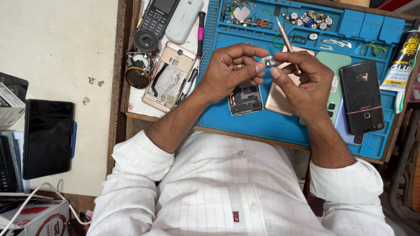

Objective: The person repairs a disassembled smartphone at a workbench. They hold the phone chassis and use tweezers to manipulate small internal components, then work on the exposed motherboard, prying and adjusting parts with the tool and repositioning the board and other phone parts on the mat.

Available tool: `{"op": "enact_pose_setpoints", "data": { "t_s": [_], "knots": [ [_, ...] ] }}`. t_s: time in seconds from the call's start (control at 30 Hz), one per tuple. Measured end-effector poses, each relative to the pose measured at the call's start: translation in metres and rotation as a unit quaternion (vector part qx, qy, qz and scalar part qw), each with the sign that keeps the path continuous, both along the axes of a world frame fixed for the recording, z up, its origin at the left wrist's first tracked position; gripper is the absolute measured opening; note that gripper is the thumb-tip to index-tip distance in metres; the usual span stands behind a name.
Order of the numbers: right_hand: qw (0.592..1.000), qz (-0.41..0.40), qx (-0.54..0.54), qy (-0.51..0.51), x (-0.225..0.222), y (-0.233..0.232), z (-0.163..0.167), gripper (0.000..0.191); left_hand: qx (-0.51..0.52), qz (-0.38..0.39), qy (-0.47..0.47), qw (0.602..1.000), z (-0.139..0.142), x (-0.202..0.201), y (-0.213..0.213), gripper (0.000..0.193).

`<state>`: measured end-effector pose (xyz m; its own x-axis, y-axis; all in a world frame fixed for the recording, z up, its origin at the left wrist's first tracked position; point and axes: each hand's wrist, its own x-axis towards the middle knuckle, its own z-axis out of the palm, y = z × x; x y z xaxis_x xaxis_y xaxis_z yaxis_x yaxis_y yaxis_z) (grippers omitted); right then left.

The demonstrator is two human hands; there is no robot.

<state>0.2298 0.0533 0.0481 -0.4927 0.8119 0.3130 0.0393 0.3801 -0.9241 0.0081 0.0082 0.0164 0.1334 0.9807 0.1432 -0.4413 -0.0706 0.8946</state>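
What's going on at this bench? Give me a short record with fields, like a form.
Setting: blue work mat on a wooden bench
Left hand: pinches a small metal part between thumb and fingers
Right hand: holds a thin pointed tool, fingertips at the same part
Under the hands: opened phone, gold phone back
Right of mat: black phone, glue tube
Left of mat: open gold phone shell, round speakers
Top trays: small parts

Left hand (232,70) pinches tiny metal part (267,61); right hand (302,81) grips screwdriver (286,40) over blue mat (271,122)
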Motion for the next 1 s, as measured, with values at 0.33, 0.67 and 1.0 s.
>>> {"op": "enact_pose_setpoints", "data": {
  "t_s": [0.33,0.67,1.0],
  "knots": [
    [1.000,0.004,-0.004,0.010,-0.0004,0.0016,-0.0021,0.025,0.023,-0.032,0.006,0.999,0.0000,-0.0016,0.0002,0.035],
    [0.998,-0.001,-0.052,0.031,0.0019,0.0018,-0.0017,0.021,0.009,-0.014,0.010,1.000,0.0016,0.0013,-0.0002,0.034],
    [0.997,0.015,-0.065,0.039,0.0013,0.0022,-0.0018,0.023,-0.001,-0.011,0.005,1.000,0.0016,0.0008,-0.0005,0.032]
  ]
}}
